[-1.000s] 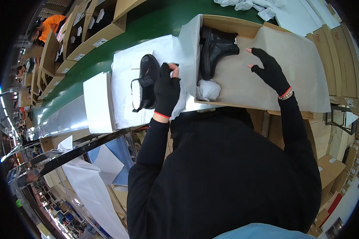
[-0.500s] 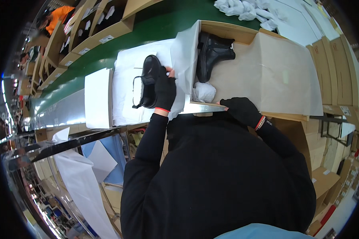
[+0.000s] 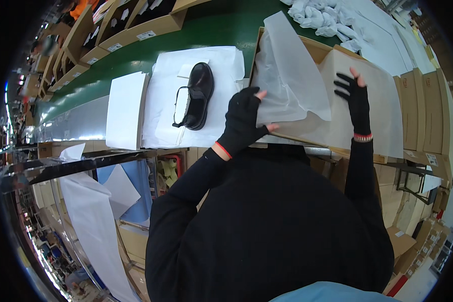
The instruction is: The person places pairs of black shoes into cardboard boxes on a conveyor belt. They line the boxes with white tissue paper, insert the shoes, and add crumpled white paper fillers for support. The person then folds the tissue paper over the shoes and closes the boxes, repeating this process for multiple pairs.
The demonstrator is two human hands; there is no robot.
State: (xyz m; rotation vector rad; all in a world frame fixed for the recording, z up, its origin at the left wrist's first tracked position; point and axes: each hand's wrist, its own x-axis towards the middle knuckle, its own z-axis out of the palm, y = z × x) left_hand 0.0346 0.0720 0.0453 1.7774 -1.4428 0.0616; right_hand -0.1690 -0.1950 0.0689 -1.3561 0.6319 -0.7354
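Observation:
A black ankle boot [image 3: 200, 90] lies on its side on a stack of white paper [image 3: 161, 100], left of my hands. Beside it stands an open cardboard shoebox [image 3: 314, 46]. A sheet of white tissue paper [image 3: 292, 75] is folded over the box's left part and hides what lies under it. My left hand [image 3: 242, 120], in a black fingertipless glove, is at the box's near left corner, thumb and fingers apart, against the tissue's edge. My right hand [image 3: 356, 98], gloved alike, is open with spread fingers over the right-hand tissue flap [image 3: 382, 110], holding nothing.
Crumpled white paper wads [image 3: 322, 20] lie beyond the box. Cardboard boxes [image 3: 433, 110] stand upright at the right. Open cartons [image 3: 146, 32] line the far left side of the green surface [image 3: 211, 30]. A white box or stack [image 3: 126, 110] is left of the paper.
My left hand has let go of the boot and moved right to the box. The left tissue flap now covers the other boot. My right hand has left the near rim and moved right.

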